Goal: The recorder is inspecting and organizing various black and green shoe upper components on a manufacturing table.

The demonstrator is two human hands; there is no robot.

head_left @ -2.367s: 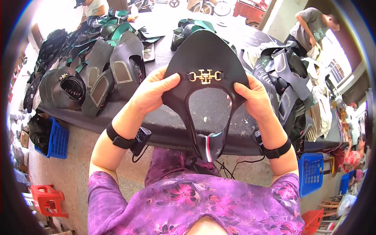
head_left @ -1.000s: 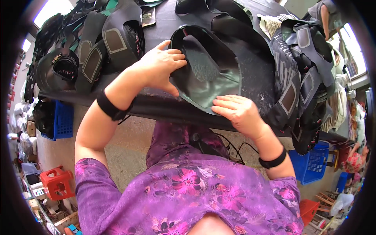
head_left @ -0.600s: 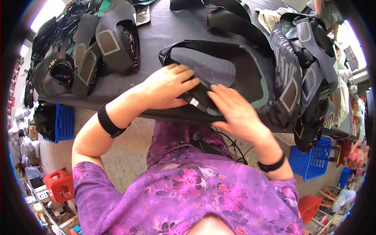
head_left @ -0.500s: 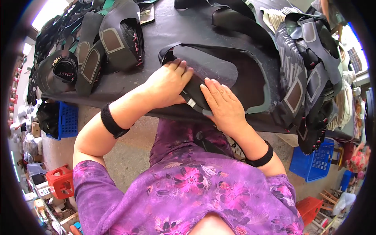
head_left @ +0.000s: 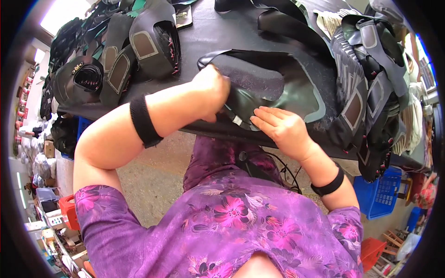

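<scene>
A glossy black, leather-like piece (head_left: pixel 296 99) with a grey-green edge curves over the near part of the black table. It surrounds an oblong patch (head_left: pixel 259 79) of dull dark grey. At the piece's left end, my left hand (head_left: pixel 212 91) is closed, knuckles up; its fingertips are hidden, and it appears to grip the material there. My right hand (head_left: pixel 283 129) lies on the near edge with its fingers stretched out and close together. Between the two hands, a small white tag (head_left: pixel 237 120) shows at the near edge.
Stacked black cut pieces (head_left: pixel 148 41) with framed brown patches stand at the left. More piles of black pieces (head_left: pixel 359 88) lie at the right, over the table's edge. A black strip (head_left: pixel 287 30) curves across the back. A blue crate (head_left: pixel 378 192) stands on the floor.
My left hand has curled from lying over the piece into a closed grip. My right hand has shifted right and slightly down. The material between them is now pulled into glossy folds.
</scene>
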